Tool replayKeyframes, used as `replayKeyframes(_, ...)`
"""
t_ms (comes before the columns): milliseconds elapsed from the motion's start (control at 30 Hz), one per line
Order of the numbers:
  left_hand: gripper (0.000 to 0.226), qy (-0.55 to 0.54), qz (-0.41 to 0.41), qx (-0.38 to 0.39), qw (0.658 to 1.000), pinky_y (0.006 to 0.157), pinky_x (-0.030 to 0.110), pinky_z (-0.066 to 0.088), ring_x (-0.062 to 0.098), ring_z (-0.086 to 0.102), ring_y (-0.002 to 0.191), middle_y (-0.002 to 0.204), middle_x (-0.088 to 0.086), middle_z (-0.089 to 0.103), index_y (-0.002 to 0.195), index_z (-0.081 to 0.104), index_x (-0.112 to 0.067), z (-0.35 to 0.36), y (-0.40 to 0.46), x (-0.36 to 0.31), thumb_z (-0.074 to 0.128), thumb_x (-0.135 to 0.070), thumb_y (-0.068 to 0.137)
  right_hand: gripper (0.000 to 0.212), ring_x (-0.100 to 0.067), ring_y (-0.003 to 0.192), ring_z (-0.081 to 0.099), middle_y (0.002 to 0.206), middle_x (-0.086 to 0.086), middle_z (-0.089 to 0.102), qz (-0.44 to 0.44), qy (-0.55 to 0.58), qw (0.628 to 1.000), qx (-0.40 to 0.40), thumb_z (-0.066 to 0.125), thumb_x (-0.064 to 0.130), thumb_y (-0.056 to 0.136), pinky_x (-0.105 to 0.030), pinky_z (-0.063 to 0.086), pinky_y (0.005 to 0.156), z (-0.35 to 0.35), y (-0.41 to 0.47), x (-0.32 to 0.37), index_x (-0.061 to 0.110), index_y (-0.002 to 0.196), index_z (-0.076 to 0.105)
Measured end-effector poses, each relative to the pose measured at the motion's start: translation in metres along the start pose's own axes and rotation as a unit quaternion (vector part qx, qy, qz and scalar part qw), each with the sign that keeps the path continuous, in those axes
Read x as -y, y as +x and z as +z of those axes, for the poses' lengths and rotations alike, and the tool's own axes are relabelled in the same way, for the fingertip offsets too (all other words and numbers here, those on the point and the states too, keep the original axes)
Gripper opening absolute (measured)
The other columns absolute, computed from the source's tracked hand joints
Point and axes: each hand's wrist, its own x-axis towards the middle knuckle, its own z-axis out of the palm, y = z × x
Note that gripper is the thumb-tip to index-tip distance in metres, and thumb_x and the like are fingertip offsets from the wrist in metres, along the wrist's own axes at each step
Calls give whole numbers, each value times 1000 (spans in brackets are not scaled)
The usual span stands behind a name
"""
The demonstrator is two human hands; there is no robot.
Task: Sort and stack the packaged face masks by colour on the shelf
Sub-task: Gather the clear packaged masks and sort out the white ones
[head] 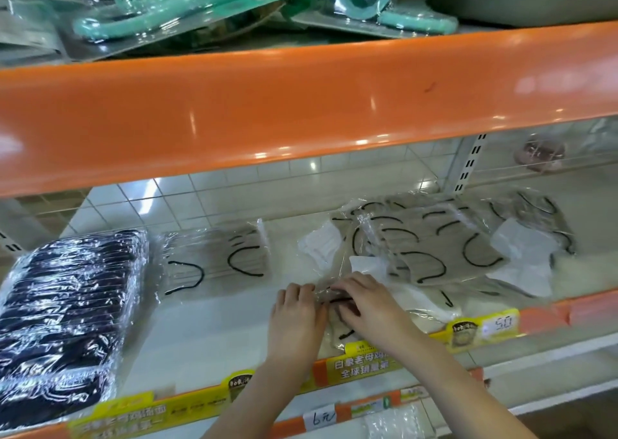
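both hands (329,304) on one grey mask pkt (337,318) – fingers pinching it – shelf front, btw stacks

"50" on a white price tag (500,324), "6元" handwritten on another white tag (319,417), both on shelf-edge strips.
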Motion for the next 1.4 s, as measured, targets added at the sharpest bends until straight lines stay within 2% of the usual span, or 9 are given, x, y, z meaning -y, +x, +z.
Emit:
replayKeyframes(133, 27, -82, -42, 3, 996, 82, 34, 45, 27, 54, 100, 103, 10, 59, 110, 65, -6, 0, -1, 0, 63, -23, 89, 51, -14, 112, 43, 118, 7, 50, 6, -17, 1000, 15, 40, 46, 82, -22, 29, 88, 4, -2, 0, 21, 122, 58)
replayKeyframes(200, 23, -117, -64, -1, 991, 85, 31, 41, 26, 51, 103, 106, 9, 56, 110, 63, -6, 2, -1, 1, 61, -17, 90, 50, -12, 115, 40, 121, 8, 47, 0, -29, 999, 23, 43, 47, 83, -23, 28, 92, 5, -2, -2, 23, 125, 55)
replayKeyframes(333, 11, -147, -84, 1, 986, 80, 33, 43, 24, 53, 97, 98, 5, 55, 98, 65, -9, 1, -1, 0, 59, -13, 90, 57, -11, 113, 43, 119, 9, 51, -9, -23, 1000, 3, 35, 50, 76, -23, 28, 89, 6, -3, -2, 22, 120, 59)
replayKeyframes(467, 8, -154, -71, -22, 985, 75, 36, 45, 21, 50, 94, 95, 2, 55, 96, 63, -9, -2, -2, -2, 56, -14, 92, 48, -10, 107, 45, 114, 8, 54, -10, -18, 999, -27, 43, 45, 78, -28, 39, 88, 9, -5, -3, 22, 115, 61)
replayKeyframes(567, 4, -178, -59, -42, 981, 68, 40, 47, 21, 53, 79, 90, -1, 55, 91, 56, -12, -7, -4, -7, 53, -13, 94, 48, -12, 107, 46, 115, 7, 54, 0, -14, 999, -34, 45, 45, 79, -31, 44, 89, 8, -6, -2, 19, 117, 60)
replayKeyframes(833, 19, -294, -67, -88, 949, 60, 35, 44, 12, 50, 64, 74, -5, 55, 84, 42, -23, -35, -2, -15, 43, -9, 98, 59, -17, 101, 53, 108, 4, 59, 40, -55, 994, -80, 37, 66, 88, -31, 46, 82, 3, -9, 4, 17, 108, 63)
replayKeyframes(1000, 19, -360, -90, -127, 920, 54, 17, 36, 4, 49, 62, 70, -6, 54, 85, 45, -17, -65, -4, -8, 42, -4, 98, 44, -16, 93, 53, 101, 6, 57, 47, -56, 993, -97, 44, 57, 86, -28, 41, 78, 3, -10, 5, 20, 99, 62)
replayKeyframes(1233, 30, -322, -104, -200, 920, 57, 13, 36, 2, 50, 64, 71, -3, 55, 81, 46, -28, -87, -8, 35, 49, -2, 95, 37, -13, 87, 45, 89, 10, 48, 50, -14, 995, -80, 44, 57, 82, -28, 34, 74, 0, -5, -3, 22, 81, 57)
replayKeyframes(1400, 28, -318, -139, -244, 906, 47, 23, 36, 12, 45, 52, 67, 8, 52, 81, 45, -29, -93, -15, 67, 48, -5, 97, 15, -15, 81, 52, 81, 5, 57, 58, 67, 992, -95, 70, 21, 84, -22, 39, 70, -10, 0, 12, 16, 75, 59)
